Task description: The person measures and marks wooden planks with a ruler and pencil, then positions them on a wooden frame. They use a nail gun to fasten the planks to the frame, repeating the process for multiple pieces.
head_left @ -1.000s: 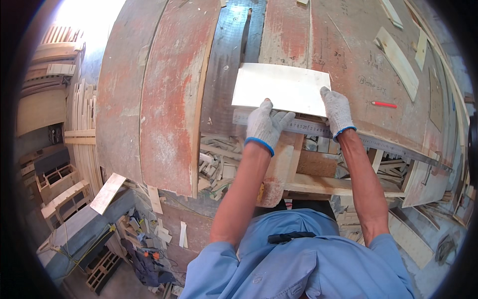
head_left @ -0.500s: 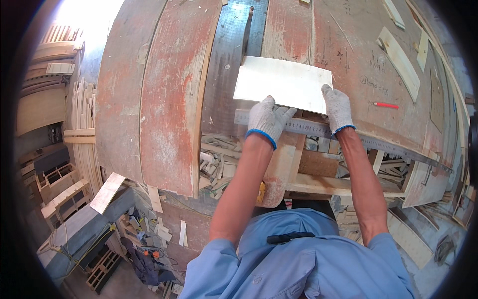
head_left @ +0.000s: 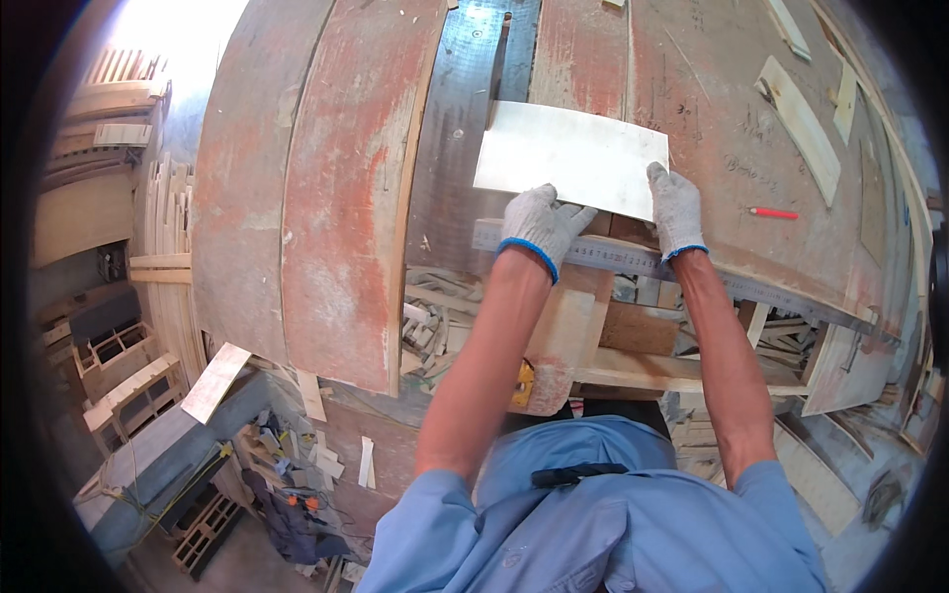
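A thin, pale rectangular wooden board point(head_left: 573, 153) lies across the worktable, its far left corner beside the slot of a grey metal plate point(head_left: 450, 168). My left hand point(head_left: 542, 225), in a grey-white knit glove with a blue cuff, grips the board's near edge with the thumb on top. On the right edge, close to the near corner, my right hand point(head_left: 677, 208) in a matching glove is closed around it. Just nearer to me, a long steel ruler point(head_left: 618, 255) runs along the table's front, passing by both wrists.
A red pencil point(head_left: 773, 212) lies right of my right hand, with wooden offcuts point(head_left: 803, 128) farther off. Scrap pieces point(head_left: 440, 326) fill the space below the table front. A yellow tool point(head_left: 522, 383) shows by my left forearm. Timber strips point(head_left: 168, 222) stand at the left.
The board and both hands have shifted slightly away from me across the table. The whole view has also moved a little. Both hands keep their grip.
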### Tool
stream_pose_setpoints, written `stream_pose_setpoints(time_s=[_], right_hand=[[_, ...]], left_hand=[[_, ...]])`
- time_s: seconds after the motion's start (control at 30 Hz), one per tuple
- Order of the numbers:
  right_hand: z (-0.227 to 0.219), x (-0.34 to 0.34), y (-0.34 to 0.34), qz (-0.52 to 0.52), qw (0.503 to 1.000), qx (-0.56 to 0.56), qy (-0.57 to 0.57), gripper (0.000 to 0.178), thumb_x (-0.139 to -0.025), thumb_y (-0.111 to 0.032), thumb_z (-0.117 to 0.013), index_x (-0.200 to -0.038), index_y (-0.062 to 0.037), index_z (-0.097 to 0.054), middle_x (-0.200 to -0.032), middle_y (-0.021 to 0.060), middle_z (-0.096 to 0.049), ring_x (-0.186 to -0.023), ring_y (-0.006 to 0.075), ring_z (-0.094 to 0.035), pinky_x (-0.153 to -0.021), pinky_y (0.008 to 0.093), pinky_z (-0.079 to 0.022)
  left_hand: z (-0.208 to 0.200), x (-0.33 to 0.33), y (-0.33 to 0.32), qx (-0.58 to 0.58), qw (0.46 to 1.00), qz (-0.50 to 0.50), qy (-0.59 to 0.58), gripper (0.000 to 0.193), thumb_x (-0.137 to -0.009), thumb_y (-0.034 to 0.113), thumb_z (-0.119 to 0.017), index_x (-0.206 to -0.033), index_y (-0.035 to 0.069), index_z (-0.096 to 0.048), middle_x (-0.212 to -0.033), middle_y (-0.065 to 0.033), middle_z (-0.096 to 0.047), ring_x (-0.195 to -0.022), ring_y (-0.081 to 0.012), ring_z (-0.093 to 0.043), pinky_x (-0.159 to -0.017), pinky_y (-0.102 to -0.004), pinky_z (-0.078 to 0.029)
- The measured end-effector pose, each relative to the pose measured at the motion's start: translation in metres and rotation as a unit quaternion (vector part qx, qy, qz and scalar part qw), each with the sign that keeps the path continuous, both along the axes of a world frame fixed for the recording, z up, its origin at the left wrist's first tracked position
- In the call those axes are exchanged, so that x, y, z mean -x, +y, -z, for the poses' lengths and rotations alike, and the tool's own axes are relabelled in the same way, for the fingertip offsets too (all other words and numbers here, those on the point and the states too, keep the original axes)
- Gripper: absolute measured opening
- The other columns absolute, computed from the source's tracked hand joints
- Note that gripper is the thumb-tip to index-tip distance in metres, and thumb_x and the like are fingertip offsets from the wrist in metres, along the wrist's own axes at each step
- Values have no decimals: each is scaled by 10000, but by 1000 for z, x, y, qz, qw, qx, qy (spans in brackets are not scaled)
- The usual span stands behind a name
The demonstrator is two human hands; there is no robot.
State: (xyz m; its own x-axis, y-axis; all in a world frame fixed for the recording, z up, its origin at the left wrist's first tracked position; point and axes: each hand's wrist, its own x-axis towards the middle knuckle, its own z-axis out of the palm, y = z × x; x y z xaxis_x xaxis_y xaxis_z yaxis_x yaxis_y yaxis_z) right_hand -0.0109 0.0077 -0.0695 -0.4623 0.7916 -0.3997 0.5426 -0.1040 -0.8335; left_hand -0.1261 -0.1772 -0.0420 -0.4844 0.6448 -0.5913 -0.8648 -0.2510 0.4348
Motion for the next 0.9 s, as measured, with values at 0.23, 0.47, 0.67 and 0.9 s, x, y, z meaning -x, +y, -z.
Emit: stream_pose_setpoints(time_s=[0.23,0.47,0.67,0.9], right_hand=[[9,3,8,-8,999,-33,-12,475,-1021,-390,-644,-854,51,-701,-691,24,-612,-622,130,-510,-573,364,-429],[17,8,13,-16,996,-80,27,491,-1015,-405,-639,-904,67,-720,-734,95,-679,-697,161,-609,-660,366,-487],[18,7,17,-10,997,-79,-8,501,-1002,-424,-642,-909,62,-716,-717,120,-668,-691,207,-637,-671,393,-493],[31,11,22,-16,993,-112,15,507,-996,-433,-651,-887,60,-702,-660,102,-644,-616,183,-603,-595,393,-480]], left_hand=[[-6,18,2,267,747,416,444,371,-1055,98,-414,-1344,-126,-477,-1457,-286,-509,-1356,-378,-530,-1121,-531,-480],[61,10,9,-10,996,67,52,369,-1072,94,-333,-1377,-96,-416,-1503,-291,-441,-1433,-435,-425,-1194,-596,-377],[19,10,19,-22,996,-21,-84,358,-1079,106,-310,-1363,-91,-406,-1504,-297,-425,-1447,-448,-399,-1195,-613,-365],[96,14,2,-26,979,109,170,340,-1078,95,-308,-1333,-104,-413,-1491,-306,-430,-1444,-460,-395,-1199,-606,-367]])
